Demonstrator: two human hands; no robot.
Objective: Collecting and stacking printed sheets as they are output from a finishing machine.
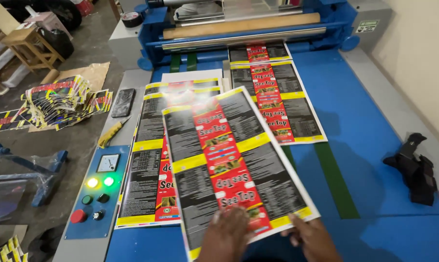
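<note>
Both hands (273,237) — on printed sheet (234,165)

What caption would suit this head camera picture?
Two hands hold a glossy printed sheet over a blue machine table.

A blue machine surface (374,145) fills most of the view, with a dark green belt strip (333,179) running near to far across it. At the far end sit shiny metal rollers (243,39) and a brown cardboard tube (241,25). A black cloth (416,170) lies at the right edge. On the left, a control panel (94,194) shows a small gauge (107,163), two lit lamps (99,182), black knobs and a red button (77,216). Just beyond it lie a yellow-handled knife (110,133) and a black phone (124,102). Farther left, on the floor, a heap of folded printed sheets (59,102) rests on brown cardboard, near a wooden stool (32,46).
</note>
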